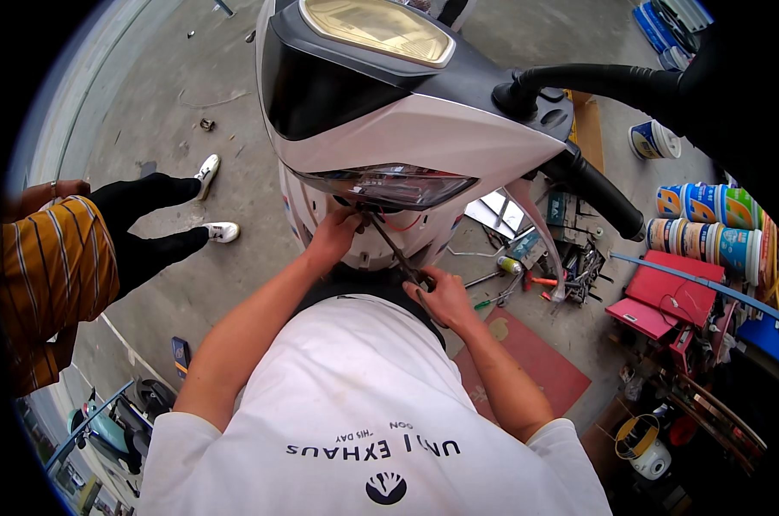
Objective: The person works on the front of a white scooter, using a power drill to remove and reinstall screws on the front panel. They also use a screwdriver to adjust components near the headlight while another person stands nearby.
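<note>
In front of me stands a white and grey scooter (458,129) with a black front panel (325,90) and a clear lamp (398,182) low on its nose. My left hand (340,236) is closed just under the lamp, its fingertips pinching something I cannot make out. My right hand (445,297) grips the lower end of a long, thin, dark tool (391,245). This slants up toward the left fingertips; its tip is hidden under the lamp. A thin red wire (409,226) curves beside the tool.
The scooter's handlebar grip (598,187) juts out at the right. On the floor lie scattered hand tools (583,271) and a red mat (536,365). Farther right are stacked paint buckets (708,242) and a red metal box (669,288). Another person (71,267) stands at left.
</note>
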Available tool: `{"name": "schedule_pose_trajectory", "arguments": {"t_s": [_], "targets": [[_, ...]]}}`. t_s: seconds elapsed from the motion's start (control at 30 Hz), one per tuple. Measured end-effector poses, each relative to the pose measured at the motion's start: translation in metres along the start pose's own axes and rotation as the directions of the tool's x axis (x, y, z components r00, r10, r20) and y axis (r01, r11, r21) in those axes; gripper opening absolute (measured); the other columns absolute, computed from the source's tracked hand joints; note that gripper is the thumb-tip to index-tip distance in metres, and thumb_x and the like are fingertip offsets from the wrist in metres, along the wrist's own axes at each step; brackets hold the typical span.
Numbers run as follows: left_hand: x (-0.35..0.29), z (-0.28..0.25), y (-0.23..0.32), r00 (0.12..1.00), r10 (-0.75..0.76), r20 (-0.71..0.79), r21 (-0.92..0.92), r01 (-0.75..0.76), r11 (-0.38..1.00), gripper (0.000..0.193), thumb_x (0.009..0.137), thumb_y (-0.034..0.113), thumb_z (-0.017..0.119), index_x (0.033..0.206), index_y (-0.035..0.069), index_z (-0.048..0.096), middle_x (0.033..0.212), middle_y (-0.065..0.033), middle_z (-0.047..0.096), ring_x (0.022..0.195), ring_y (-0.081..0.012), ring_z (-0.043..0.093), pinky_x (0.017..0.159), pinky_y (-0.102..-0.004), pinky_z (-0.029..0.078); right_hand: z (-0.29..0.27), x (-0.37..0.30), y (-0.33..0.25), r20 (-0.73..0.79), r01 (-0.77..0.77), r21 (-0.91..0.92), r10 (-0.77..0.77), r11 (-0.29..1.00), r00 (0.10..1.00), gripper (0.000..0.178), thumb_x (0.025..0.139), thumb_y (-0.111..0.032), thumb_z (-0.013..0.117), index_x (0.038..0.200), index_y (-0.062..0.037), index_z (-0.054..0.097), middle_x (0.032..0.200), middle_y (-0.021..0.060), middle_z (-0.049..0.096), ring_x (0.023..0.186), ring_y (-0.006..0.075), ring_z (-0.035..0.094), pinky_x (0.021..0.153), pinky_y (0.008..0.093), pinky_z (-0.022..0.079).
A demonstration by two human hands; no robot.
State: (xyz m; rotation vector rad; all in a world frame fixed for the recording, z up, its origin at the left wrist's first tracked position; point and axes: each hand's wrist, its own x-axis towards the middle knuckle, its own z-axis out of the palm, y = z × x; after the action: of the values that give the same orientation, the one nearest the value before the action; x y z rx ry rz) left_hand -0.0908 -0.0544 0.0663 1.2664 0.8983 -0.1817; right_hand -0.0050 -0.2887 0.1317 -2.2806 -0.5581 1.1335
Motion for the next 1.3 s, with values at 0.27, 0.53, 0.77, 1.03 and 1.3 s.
{"name": "schedule_pose_trajectory", "arguments": {"t_s": [0.27, 0.53, 0.77, 1.03, 1.3], "targets": [[-0.002, 0.002, 0.006, 1.000, -0.001, -0.023, 0.097, 0.003, 0.995, 0.028, 0.096, 0.021, 0.050, 0.096, -0.002, 0.065, 0.084, -0.0050, 0.062, 0.067, -0.0128, 0.051, 0.055, -0.0289, 0.041, -0.008, 0.005, 0.007, -0.045, 0.060, -0.212, -0.071, 0.975, 0.996, 0.045, 0.078, -0.045, 0.070, 0.102, -0.0067, 0.068, 0.080, 0.0225, 0.068, 0.082, 0.0419, 0.066, 0.074, 0.0480, 0.053], [-0.001, 0.003, 0.008, 0.997, -0.032, 0.068, 0.140, 0.022, 0.990, 0.031, 0.093, 0.021, 0.061, 0.112, -0.003, 0.062, 0.099, -0.0075, 0.065, 0.086, -0.0146, 0.057, 0.075, -0.0303, 0.046, -0.005, 0.007, 0.007, -0.048, 0.036, -0.083, -0.040, 0.996, 0.998, 0.041, 0.077, -0.037, 0.072, 0.098, -0.0020, 0.069, 0.082, 0.0220, 0.069, 0.077, 0.0375, 0.068, 0.072, 0.0425, 0.053], [-0.011, 0.013, 0.023, 0.997, 0.056, 0.056, -0.071, -0.052, 0.996, 0.038, 0.090, 0.010, 0.065, 0.124, -0.004, 0.057, 0.114, -0.0067, 0.065, 0.107, -0.0152, 0.054, 0.099, -0.0302, 0.039, 0.009, 0.003, 0.000, -0.054, -0.024, 0.060, 0.027, 0.998, 0.998, 0.040, 0.077, -0.037, 0.073, 0.095, -0.0023, 0.070, 0.077, 0.0226, 0.067, 0.077, 0.0399, 0.067, 0.070, 0.0440, 0.053], [-0.006, 0.014, 0.016, 0.997, 0.064, 0.036, -0.135, -0.059, 0.989, 0.040, 0.088, 0.008, 0.067, 0.125, -0.005, 0.056, 0.114, -0.0058, 0.065, 0.107, -0.0146, 0.054, 0.098, -0.0292, 0.040, 0.013, 0.003, -0.001, -0.061, -0.024, 0.065, 0.028, 0.998, 0.998, 0.041, 0.078, -0.037, 0.073, 0.097, -0.0014, 0.070, 0.076, 0.0219, 0.067, 0.076, 0.0384, 0.067, 0.069, 0.0425, 0.053], [-0.005, 0.014, 0.012, 0.999, 0.049, 0.022, -0.149, -0.045, 0.988, 0.036, 0.087, 0.008, 0.069, 0.119, -0.003, 0.061, 0.109, -0.0032, 0.065, 0.101, -0.0121, 0.054, 0.094, -0.0278, 0.040, 0.017, 0.000, 0.000, -0.060, -0.029, 0.110, 0.036, 0.994, 0.998, 0.041, 0.079, -0.037, 0.072, 0.098, -0.0012, 0.070, 0.078, 0.0215, 0.068, 0.076, 0.0372, 0.068, 0.070, 0.0414, 0.052]]}}
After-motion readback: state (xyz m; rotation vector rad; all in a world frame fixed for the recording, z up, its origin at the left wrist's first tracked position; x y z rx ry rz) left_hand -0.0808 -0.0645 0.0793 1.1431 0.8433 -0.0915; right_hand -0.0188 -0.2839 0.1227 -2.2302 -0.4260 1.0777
